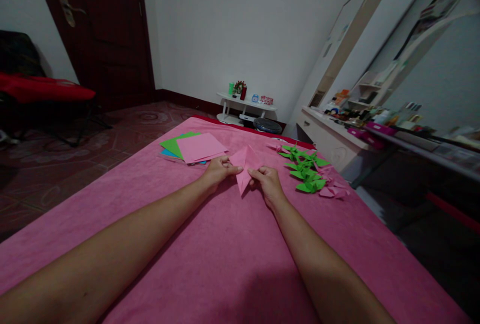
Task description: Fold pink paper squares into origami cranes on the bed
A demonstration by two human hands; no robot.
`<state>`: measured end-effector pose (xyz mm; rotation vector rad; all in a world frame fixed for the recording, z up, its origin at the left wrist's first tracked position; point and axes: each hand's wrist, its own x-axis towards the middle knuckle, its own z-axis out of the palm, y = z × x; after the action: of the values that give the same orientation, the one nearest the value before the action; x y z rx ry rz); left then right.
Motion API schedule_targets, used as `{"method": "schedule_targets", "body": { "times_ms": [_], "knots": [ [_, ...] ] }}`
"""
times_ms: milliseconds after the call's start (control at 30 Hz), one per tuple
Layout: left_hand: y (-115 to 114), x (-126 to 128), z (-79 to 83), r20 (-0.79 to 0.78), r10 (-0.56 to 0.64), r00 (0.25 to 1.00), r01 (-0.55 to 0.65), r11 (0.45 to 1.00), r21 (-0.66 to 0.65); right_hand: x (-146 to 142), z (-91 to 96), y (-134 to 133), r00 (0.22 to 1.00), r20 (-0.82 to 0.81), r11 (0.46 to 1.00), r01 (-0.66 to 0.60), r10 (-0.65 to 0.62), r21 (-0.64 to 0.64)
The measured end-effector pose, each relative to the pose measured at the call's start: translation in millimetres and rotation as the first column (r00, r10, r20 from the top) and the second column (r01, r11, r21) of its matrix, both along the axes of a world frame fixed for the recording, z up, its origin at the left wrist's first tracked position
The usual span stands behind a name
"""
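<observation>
A partly folded pink paper (245, 164) lies on the pink cloth (225, 244) between my two hands. My left hand (218, 170) pinches its left edge with curled fingers. On the other side, my right hand (267, 180) grips the paper's right lower edge with thumb and fingertips. The paper's lower tip points toward me.
A stack of pink, green and blue paper sheets (195, 148) lies left of the hands. Several folded green pieces (305, 170) and small pink ones (333, 190) sit to the right. A dresser (330, 139) stands further right, a small white table (245, 106) by the wall.
</observation>
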<state>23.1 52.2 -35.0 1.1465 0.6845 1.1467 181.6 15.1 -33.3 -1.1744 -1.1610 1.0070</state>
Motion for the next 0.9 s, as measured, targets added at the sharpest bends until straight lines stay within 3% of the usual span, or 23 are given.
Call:
{"method": "schedule_targets", "body": {
  "times_ms": [367,600,733,900],
  "knots": [
    [3,-4,2.9,-0.004,0.006,1.0,-0.006,0.996,0.085,2,-0.2,1,0.996,-0.069,0.998,-0.058,0.055,-0.035],
    [10,-1,-5.5,0.112,0.043,0.993,-0.04,0.999,-0.028,1,4.4,-2,0.985,-0.142,0.992,-0.105,0.094,-0.07],
    [6,-1,1.9,0.237,0.006,0.972,0.044,0.978,-0.205,0,10.0,-5,0.974,-0.201,0.994,-0.11,0.102,-0.028],
    [1,-3,12.0,0.321,-0.166,0.932,0.27,0.91,-0.313,-11,12.8,-8,0.97,-0.19,0.988,-0.154,0.151,-0.003]
  ]
}}
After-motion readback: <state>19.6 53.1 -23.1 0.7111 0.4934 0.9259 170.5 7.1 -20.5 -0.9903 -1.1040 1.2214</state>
